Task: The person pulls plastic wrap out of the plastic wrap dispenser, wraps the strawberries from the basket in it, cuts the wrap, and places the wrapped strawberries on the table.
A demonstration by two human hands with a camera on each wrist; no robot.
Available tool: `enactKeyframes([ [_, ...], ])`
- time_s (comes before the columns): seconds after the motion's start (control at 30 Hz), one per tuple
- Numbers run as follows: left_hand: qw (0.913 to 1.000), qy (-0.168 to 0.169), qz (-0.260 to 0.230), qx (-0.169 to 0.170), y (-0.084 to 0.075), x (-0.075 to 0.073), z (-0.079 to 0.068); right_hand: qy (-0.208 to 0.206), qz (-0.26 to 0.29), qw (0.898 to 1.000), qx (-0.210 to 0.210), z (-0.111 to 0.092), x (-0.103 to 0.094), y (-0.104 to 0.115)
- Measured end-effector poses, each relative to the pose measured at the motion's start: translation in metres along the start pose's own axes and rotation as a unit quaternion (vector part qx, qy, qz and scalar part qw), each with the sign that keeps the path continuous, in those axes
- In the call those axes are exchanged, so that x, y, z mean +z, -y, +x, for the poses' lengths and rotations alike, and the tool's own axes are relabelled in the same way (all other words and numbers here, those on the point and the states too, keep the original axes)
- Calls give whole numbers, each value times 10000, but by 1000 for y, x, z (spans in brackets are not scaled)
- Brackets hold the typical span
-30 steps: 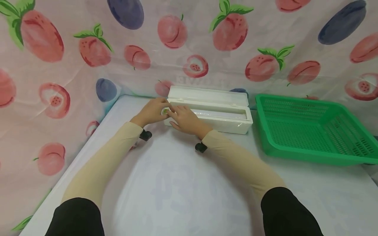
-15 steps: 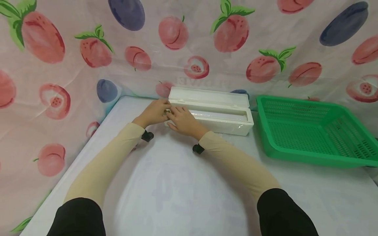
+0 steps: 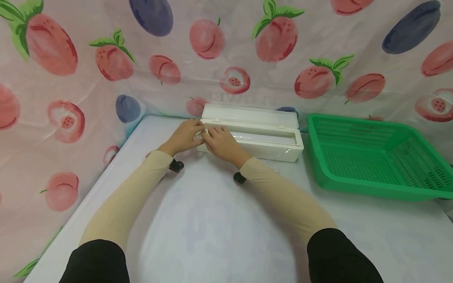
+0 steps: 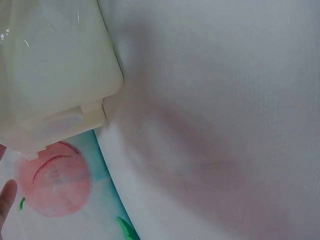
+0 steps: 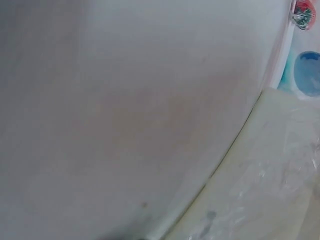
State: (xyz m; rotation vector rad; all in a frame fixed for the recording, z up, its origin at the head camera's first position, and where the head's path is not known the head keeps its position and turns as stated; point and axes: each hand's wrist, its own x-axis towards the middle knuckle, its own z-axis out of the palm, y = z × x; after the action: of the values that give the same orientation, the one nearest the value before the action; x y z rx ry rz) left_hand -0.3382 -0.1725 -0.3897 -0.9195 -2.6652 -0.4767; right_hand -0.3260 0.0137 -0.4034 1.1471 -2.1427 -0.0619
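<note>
A long white box stands near the back wall with its lid raised. Inside lies a pale, glossy roll that looks like cling film. At the box's left end my left hand pinches a whitish, see-through bit at the roll's end between thumb and fingers. My right hand reaches over the roll from the right, its fingertips meeting the left ones; whether they grip anything is hidden. The left wrist view has the box's end and one fingertip. A shiny box side fills the right wrist view's corner.
A green plastic basket stands right of the box. The white tabletop stretches in front, and a fruit-printed cloth hangs behind. A small reddish thing shows partly behind the left forearm.
Both hands stay at the box's left end and shift only slightly. The round roll end with a green-yellow mark, visible a second ago, is now mostly covered by the fingers.
</note>
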Motion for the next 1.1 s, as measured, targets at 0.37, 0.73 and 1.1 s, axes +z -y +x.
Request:
enactKeyframes([
  [0.37,9968,-33,704,365,-2,2,-4,-140,206,9994,258,1,3,1],
  [0.73,9919,-8,1188,455,-1,8,-6,-438,127,9971,614,0,3,0],
  [1.1,9929,-139,1104,418,-1,12,-8,-89,575,9934,988,-4,0,-5],
])
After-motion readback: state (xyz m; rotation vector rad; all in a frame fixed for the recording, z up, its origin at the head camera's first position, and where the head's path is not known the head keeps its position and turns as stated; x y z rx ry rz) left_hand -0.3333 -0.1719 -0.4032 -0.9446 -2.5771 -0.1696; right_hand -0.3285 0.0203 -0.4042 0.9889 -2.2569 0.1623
